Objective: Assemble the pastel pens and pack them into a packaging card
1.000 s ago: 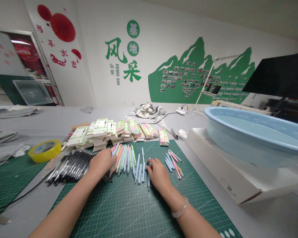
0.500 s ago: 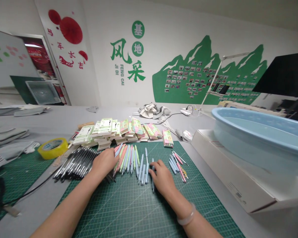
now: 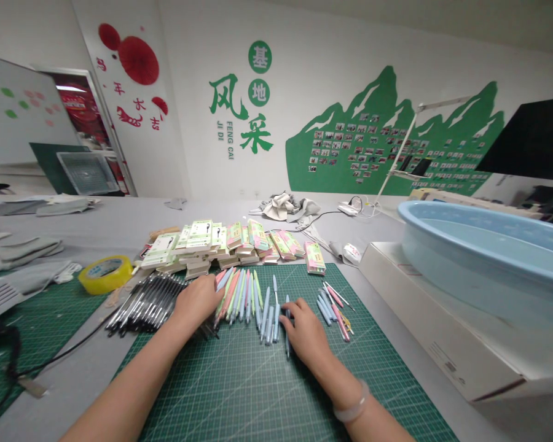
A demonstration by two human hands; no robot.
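Centrally, pastel pens (image 3: 244, 301) lie fanned on a green cutting mat (image 3: 239, 393), with the left hand (image 3: 196, 301) against their lower ends. The right hand (image 3: 306, 331) sits on a pale blue pen (image 3: 287, 347); whether either hand grips cannot be told.

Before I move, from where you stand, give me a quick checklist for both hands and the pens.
1. Left hand against the fanned pastel pens: ok, touching their lower ends.
2. Right hand on the slim light-blue pen: ok, fingers touching it; firmness of grip: cannot tell.
3. Bundle of black pens separate from the pastel pens: cannot tell, the left hand hides where they meet.
4. Pale blue plastic basin away from both hands: ok, it sits on a white box to the right of the mat.
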